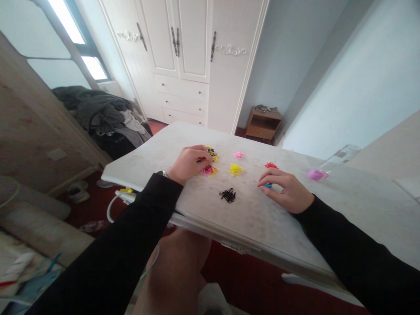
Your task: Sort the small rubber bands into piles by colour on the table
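Note:
My left hand [188,164] reaches into a mixed pile of small coloured rubber bands [210,168], with its fingertips bent down among them. What those fingers pinch is hidden. Over a small blue heap of bands [268,185] is my right hand [290,190], its thumb and fingertips drawn together; anything between them is too small to make out. Between the hands lie a black heap of bands [228,195], a yellow heap [235,169] and a pink heap [238,155]. A red heap [271,165] sits just beyond my right fingers.
A clear container [341,155] lies on the white table [249,218] at the right, a pinkish-purple lump [316,175] at its near end. Behind are a white wardrobe [183,96] and a small wooden cabinet [264,124]. Dark clothes [98,109] are heaped at left.

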{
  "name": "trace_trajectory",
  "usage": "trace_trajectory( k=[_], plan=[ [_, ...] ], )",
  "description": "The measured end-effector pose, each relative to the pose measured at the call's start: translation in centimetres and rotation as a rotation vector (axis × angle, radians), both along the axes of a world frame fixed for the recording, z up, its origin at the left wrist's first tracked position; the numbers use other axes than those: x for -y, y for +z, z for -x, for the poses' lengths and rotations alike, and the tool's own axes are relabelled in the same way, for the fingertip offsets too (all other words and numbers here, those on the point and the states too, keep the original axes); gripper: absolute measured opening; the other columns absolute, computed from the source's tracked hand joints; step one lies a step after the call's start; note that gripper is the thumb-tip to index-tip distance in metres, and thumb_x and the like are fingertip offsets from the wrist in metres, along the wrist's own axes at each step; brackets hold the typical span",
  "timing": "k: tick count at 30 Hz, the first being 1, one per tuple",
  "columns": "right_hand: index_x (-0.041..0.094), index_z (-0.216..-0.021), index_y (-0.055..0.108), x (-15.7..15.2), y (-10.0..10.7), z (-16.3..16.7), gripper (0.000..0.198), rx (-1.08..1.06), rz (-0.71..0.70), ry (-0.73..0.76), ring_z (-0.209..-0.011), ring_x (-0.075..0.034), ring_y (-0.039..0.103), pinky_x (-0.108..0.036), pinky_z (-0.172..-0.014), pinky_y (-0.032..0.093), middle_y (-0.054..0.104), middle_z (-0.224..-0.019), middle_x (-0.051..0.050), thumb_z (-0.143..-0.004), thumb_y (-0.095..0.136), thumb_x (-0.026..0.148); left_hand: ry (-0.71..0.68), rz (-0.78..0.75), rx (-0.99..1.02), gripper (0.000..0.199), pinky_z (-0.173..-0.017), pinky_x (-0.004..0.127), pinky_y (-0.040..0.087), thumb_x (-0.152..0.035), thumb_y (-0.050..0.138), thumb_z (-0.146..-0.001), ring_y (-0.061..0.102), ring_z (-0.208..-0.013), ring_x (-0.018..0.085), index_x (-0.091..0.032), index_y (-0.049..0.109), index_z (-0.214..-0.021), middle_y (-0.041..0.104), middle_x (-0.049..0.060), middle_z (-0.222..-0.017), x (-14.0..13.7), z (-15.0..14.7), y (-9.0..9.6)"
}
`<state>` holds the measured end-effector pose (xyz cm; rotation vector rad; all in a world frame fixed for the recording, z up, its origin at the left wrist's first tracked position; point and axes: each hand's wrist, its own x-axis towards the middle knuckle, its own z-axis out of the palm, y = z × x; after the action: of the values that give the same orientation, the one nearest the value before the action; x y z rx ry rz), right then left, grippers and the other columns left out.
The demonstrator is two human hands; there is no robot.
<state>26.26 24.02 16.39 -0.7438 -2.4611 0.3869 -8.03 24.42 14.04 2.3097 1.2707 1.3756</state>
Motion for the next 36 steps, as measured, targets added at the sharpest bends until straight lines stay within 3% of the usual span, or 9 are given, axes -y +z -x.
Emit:
trace_trajectory(
  k=[9,23,36],
  plan=[
    [0.020,-0.087,0.073,0.1,0.0,0.1,0.011,0.006,-0.032,0.032,-0.084,-0.021,0.069,-0.037,-0.077,0.056,0.072,-0.093,-0.007,-0.089,0.063,0.016,0.035,0.034,0.015,0.013,-0.064,0.022,0.052,-0.018,0.070,-0.082,0.069,-0.067,0.013,-0.017,0.083,-0.081,0.079,0.003,-0.081,0.1,0.0,0.0],
    [0.020,-0.087,0.074,0.4,0.0,0.4,0.012,0.005,-0.019,0.042,-0.084,-0.020,0.069,-0.036,-0.077,0.055,0.072,-0.092,-0.007,-0.089,0.063,0.015,0.059,0.029,0.017,0.011,-0.068,0.022,0.054,-0.017,0.071,-0.081,0.070,-0.067,0.013,-0.017,0.081,-0.084,0.080,0.002,-0.079,0.0,-0.2,-0.1],
    [0.020,-0.088,0.074,0.4,0.0,0.5,0.011,0.001,-0.034,0.067,-0.082,-0.020,0.069,-0.034,-0.074,0.056,0.072,-0.092,-0.007,-0.091,0.064,0.016,-0.274,0.004,-0.088,0.016,-0.069,0.022,0.051,-0.008,0.067,-0.086,0.071,-0.072,0.013,-0.016,0.080,-0.080,0.079,0.004,-0.082,-1.7,-5.8,0.7]
  ],
)
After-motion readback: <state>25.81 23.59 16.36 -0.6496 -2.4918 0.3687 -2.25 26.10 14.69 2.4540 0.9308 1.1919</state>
